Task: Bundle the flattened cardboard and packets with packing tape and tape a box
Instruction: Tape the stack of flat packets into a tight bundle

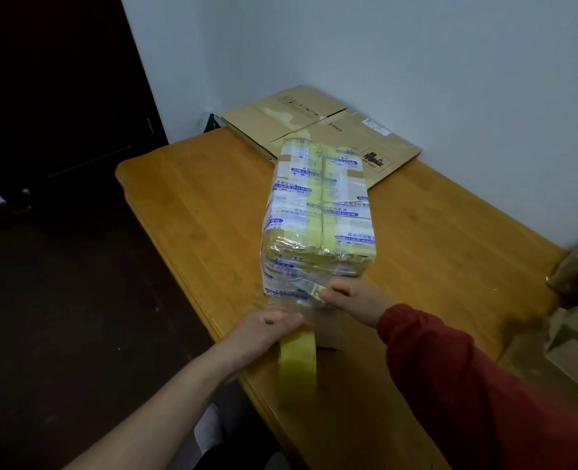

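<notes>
A tape-wrapped bundle of white, blue and yellow packets (318, 215) lies lengthwise on the wooden table (192, 205), on top of a cardboard piece (328, 334) that shows at its near end. My left hand (267, 330) grips a yellowish roll of packing tape (297, 364) just in front of the bundle. A clear strip runs from the roll up to the bundle's near end. My right hand (352, 300) pinches the tape at the bundle's lower near face.
Flattened cardboard boxes (318, 127) lie at the table's far end against the white wall. A brown object (575, 273) sits at the right table edge, blurred. A dark door (60, 96) and dark floor are to the left.
</notes>
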